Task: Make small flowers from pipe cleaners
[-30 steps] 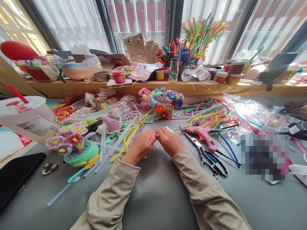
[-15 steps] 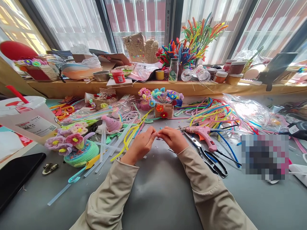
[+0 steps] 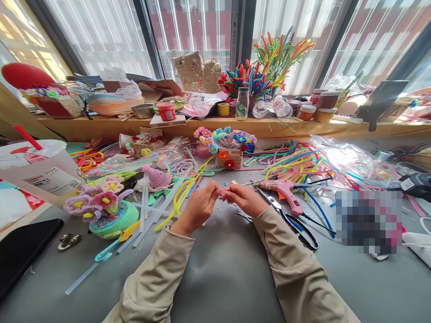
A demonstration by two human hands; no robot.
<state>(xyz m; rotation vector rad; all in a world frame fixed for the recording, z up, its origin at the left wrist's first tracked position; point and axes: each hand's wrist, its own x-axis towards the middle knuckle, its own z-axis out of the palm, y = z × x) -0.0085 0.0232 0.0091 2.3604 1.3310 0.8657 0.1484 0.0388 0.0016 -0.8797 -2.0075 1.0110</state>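
Note:
My left hand (image 3: 198, 207) and my right hand (image 3: 245, 199) meet fingertip to fingertip above the middle of the grey table (image 3: 224, 273). Both are closed in a pinch. Something small and pinkish seems to be between the fingertips, but the fingers hide most of it. Just right of my right hand lie scissors (image 3: 303, 231) and a pink glue gun (image 3: 286, 190). Yellow pipe cleaners (image 3: 178, 199) and clear glue sticks (image 3: 144, 204) lie to the left of my left hand. Beyond the hands stands a small twine-wrapped box (image 3: 230, 158) holding fuzzy flowers.
On the left are a turquoise pot with fuzzy flowers (image 3: 112, 220), a drink cup (image 3: 37, 166) and a black phone (image 3: 27, 255). A pile of coloured pipe cleaners (image 3: 292, 163) lies at the back right. Jars and a glass bottle (image 3: 242, 104) line the wooden ledge.
My right hand has shifted slightly right and down, and its fingers now show more plainly against the left fingertips. The view has tilted up a little.

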